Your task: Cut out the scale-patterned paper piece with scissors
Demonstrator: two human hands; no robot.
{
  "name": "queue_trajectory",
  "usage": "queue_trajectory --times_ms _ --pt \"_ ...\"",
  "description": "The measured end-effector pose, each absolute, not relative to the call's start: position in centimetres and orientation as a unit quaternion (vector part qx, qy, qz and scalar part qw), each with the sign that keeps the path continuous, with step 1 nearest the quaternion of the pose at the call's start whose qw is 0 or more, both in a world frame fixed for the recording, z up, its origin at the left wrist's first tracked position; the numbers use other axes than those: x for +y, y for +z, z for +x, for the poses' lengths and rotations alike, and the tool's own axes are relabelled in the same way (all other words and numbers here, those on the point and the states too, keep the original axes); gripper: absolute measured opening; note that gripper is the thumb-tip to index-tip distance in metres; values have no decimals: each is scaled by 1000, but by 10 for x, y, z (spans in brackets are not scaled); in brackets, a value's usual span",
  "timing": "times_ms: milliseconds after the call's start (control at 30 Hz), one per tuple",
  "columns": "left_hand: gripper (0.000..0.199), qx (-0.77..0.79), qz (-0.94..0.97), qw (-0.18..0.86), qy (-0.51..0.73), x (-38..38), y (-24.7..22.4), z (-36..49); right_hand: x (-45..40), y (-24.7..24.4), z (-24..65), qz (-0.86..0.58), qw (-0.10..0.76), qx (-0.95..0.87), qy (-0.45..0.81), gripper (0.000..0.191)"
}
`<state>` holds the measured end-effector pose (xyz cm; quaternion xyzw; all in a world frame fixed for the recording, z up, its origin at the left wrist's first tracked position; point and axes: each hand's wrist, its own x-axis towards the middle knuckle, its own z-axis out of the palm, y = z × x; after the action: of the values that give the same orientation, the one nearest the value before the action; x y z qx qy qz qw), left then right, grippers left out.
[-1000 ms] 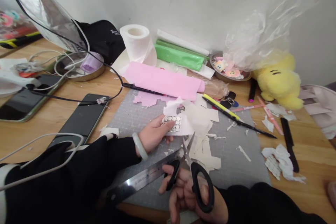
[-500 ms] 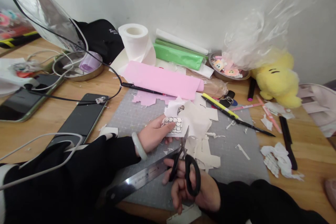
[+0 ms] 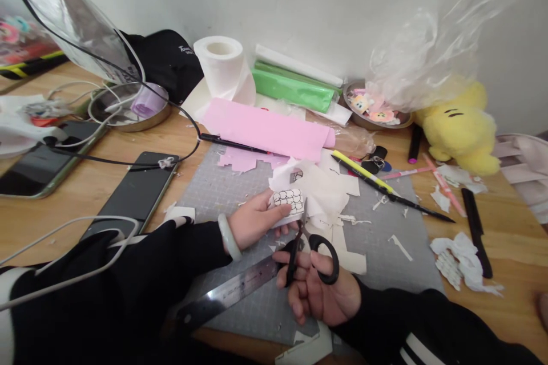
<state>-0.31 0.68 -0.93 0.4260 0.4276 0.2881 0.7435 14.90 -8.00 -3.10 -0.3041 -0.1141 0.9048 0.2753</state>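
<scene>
The scissors [image 3: 301, 235] are above the grey cutting mat [image 3: 377, 256], their long axis running almost straight away from the person, blade tips forward at the right edge of the patterned paper [image 3: 291, 201], handle loops toward the body. The right hand [image 3: 327, 296] has its thumb and fingers hooked through the spread loops. The left hand [image 3: 252, 221] pinches the paper, its longer side lying roughly left to right. Below, a metal ruler [image 3: 240, 290] slants up rightward.

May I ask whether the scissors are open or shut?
Open, at least partly: the scissors in the right hand have their handle loops spread apart.
</scene>
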Motion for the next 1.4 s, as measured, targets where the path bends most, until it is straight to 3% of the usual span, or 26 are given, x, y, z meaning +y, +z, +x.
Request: queue_trajectory --times_ms 200,400,733,1100,1400 --pt "42 391 426 758 302 11 -10 -4 -80 -31 148 -280 282 -117 910 59" --pt "29 394 420 763 294 12 -10 -5 -81 -31 150 -256 286 -123 915 55" --pt "31 390 457 755 263 11 -8 -7 -71 -25 156 -205 204 -196 937 53" --pt "30 395 463 751 258 10 -9 -7 -72 -29 154 -255 190 -197 927 56" --pt "18 382 445 776 232 12 -10 -7 -73 -31 154 -256 193 -179 930 53"
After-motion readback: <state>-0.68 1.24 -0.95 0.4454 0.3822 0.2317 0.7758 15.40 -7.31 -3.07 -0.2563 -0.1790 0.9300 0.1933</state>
